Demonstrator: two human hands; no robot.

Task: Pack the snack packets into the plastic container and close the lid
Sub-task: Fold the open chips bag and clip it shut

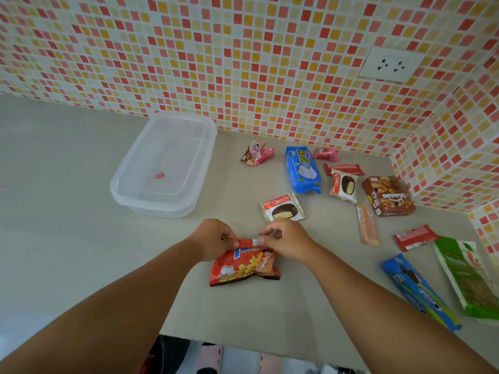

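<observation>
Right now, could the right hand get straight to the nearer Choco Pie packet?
Probably yes. The right hand is pinching the top of the red potato snack bag, so it must let go first. The nearer Choco Pie packet lies just beyond it on bare counter, nothing between.

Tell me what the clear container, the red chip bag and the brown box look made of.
Clear rectangular plastic container: translucent, slightly frosted plastic; counter shows through. Red crinkled potato-snack bag: glossy printed film, probably plastic; wrinkles and sheen. Brown rectangular snack box: likely printed cardboard; flat faces, sharp edges.

Red/orange chip packet (pixel 244 263); clear container (pixel 164 168) w/ red clip (pixel 159 176); grey surface (pixel 67 184); wall (pixel 243 49) tiled red/yellow/cream mosaic; blue wafer pack (pixel 302 170).
</observation>
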